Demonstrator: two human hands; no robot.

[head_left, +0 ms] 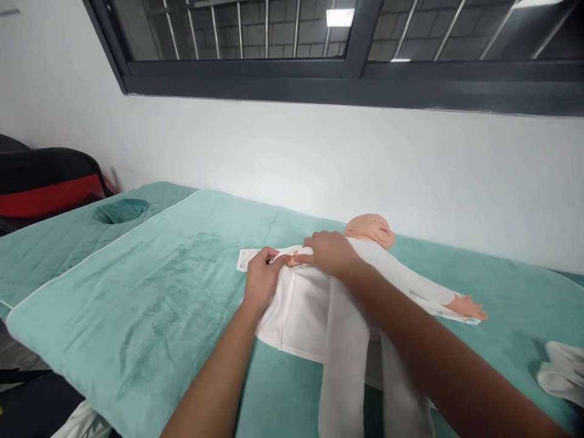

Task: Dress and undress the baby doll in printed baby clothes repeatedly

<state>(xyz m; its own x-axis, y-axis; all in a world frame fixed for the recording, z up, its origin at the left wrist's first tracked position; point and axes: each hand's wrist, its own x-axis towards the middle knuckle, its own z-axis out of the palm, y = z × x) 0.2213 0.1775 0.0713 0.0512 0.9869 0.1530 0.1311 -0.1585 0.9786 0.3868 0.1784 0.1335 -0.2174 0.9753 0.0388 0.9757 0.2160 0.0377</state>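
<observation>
A baby doll [368, 228] lies on a teal padded bed, its head toward the wall. White baby clothes [306, 304] cover its body, and one bare doll hand [466, 307] sticks out of a sleeve on the right. My left hand [264, 277] pinches the white cloth, fingers closed. Beside it, my right hand [332, 252] is closed on the same garment, thumb pointing left. Between my thumbs shows a small skin-coloured part of the doll [292, 261]; whether hand or foot I cannot tell. White trouser-like legs of cloth [344, 371] hang toward me under my right forearm.
The teal bed cover [150, 292] stretches left to a section with a round face hole [121, 210]. Small white folded items [563, 371] lie at the right edge. A black and red bag-like object [50, 182] stands far left. Behind are a white wall and a dark-framed window [237, 78].
</observation>
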